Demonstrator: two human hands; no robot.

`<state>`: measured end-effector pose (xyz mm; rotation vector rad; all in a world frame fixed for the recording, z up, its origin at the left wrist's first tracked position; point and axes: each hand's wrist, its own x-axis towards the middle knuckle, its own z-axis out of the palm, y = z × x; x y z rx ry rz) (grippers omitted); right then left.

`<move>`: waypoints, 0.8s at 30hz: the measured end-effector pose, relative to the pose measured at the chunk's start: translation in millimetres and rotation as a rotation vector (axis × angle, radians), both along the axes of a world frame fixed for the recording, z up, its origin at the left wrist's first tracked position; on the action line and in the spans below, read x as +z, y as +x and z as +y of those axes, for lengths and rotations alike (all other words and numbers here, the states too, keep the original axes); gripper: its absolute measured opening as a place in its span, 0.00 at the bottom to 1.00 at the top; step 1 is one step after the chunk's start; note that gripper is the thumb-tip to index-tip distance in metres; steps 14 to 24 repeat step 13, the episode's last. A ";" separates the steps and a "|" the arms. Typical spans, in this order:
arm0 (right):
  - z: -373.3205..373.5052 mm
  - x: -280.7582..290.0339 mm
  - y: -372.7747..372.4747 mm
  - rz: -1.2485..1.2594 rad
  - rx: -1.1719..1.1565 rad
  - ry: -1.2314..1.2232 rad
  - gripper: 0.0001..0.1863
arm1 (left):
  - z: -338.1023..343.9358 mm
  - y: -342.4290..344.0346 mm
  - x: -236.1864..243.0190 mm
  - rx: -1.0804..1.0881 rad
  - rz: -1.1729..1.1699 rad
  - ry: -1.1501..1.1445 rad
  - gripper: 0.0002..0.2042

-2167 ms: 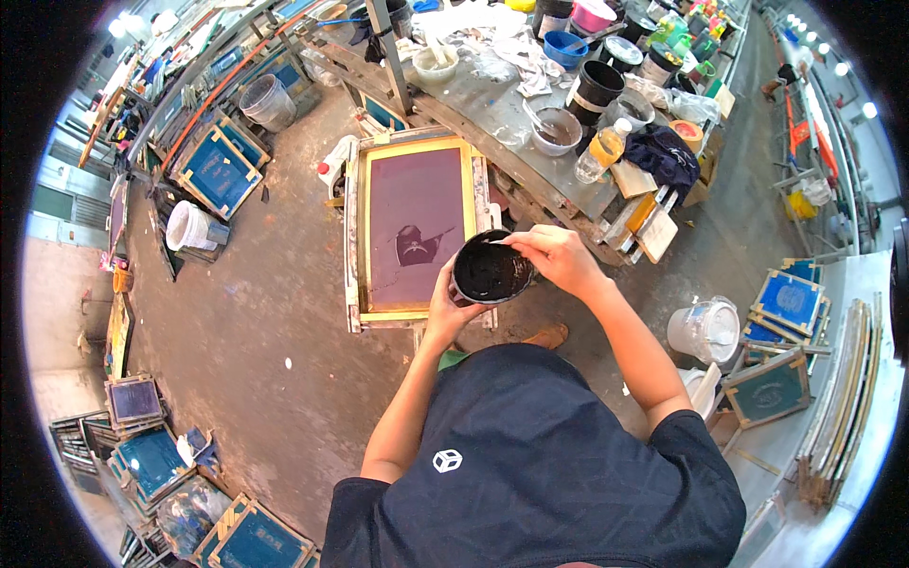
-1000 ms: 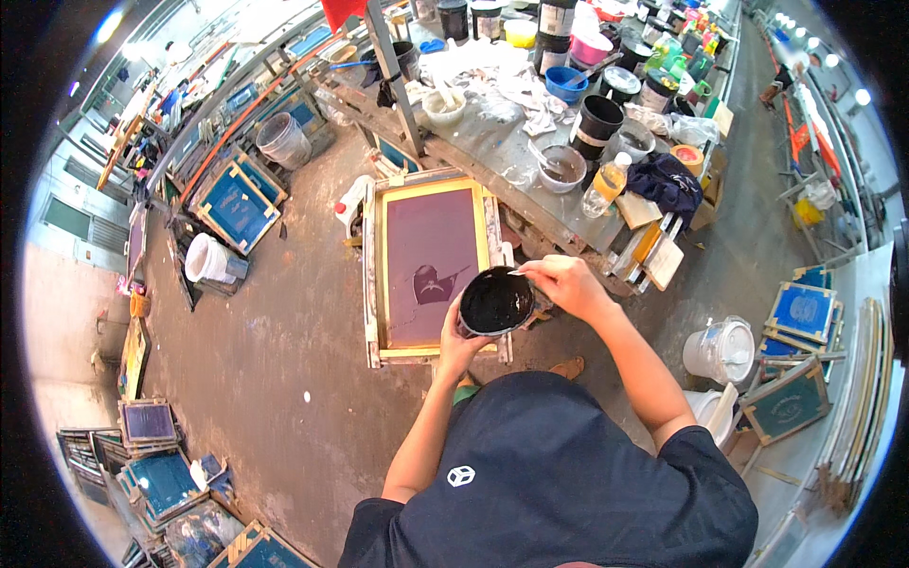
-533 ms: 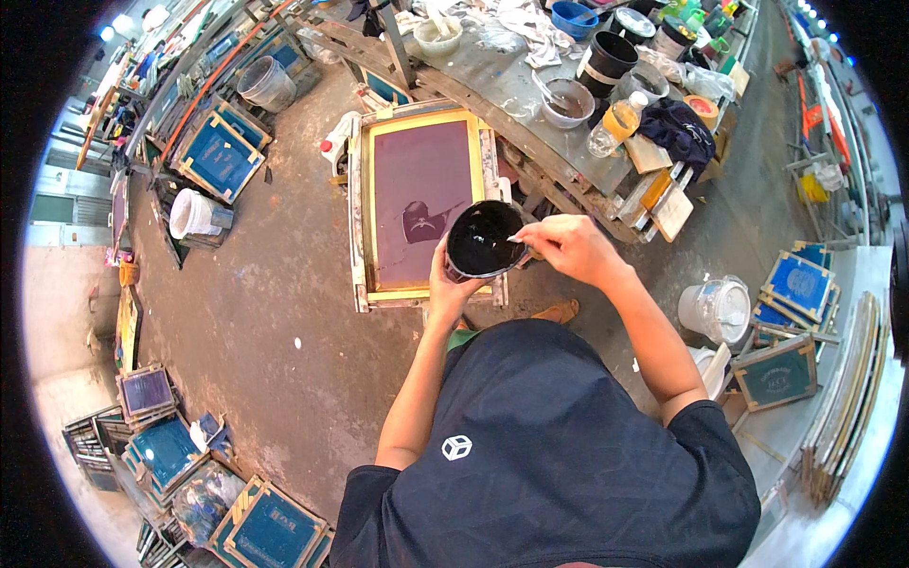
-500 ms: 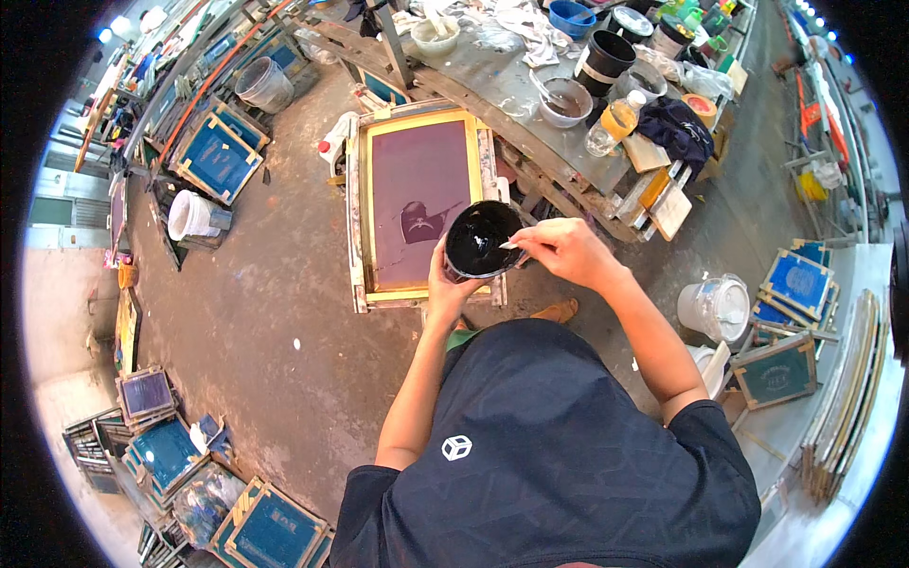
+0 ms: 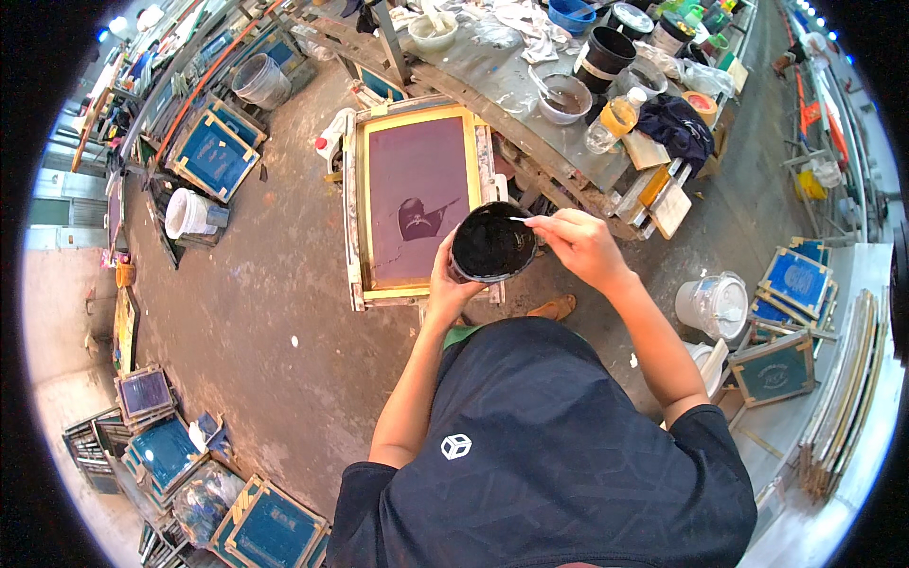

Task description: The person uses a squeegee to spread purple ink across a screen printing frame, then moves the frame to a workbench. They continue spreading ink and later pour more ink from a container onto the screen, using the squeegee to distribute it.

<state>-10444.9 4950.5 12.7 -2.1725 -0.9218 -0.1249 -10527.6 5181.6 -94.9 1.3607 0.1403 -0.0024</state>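
Note:
My left hand (image 5: 449, 281) is closed round the left side of a black tub (image 5: 493, 248) and holds it up, its mouth tipped toward me. Thick black ink coats the inside. In my right hand (image 5: 579, 244) is a thin, pale stirring stick (image 5: 519, 220), pinched between the fingers; its far end dips into the tub and is hidden. Just beyond the tub lies a screen printing frame (image 5: 364, 237) with a yellow taped border and purple mesh. A dark printed figure (image 5: 417, 220) shows on that mesh, close to the tub's left side.
A worktable (image 5: 511, 95) at the far right carries a bowl with a spoon (image 5: 565, 102), a black bucket (image 5: 603, 59), a bottle (image 5: 614, 123) and rags. Blue screens (image 5: 216, 156) lean at the left. White buckets stand left (image 5: 189, 213) and right (image 5: 712, 305).
The tub has shifted slightly right and its inside shows differently. My right hand has moved a little to the right with the stick, whose visible part is longer now.

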 end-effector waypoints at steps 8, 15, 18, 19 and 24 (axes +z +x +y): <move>-4.7 13.2 -3.4 0.054 0.137 -0.087 0.09 | 2.6 0.4 -5.3 -0.037 -0.021 0.032 0.51; 7.3 -3.2 -3.0 -0.016 0.114 0.028 0.11 | -1.7 5.7 -1.8 -0.101 -0.031 0.061 0.52; 7.3 -3.2 -3.0 -0.016 0.114 0.028 0.11 | -1.7 5.7 -1.8 -0.101 -0.031 0.061 0.52; 7.3 -3.2 -3.0 -0.016 0.114 0.028 0.11 | -1.7 5.7 -1.8 -0.101 -0.031 0.061 0.52; 7.3 -3.2 -3.0 -0.016 0.114 0.028 0.11 | -1.7 5.7 -1.8 -0.101 -0.031 0.061 0.52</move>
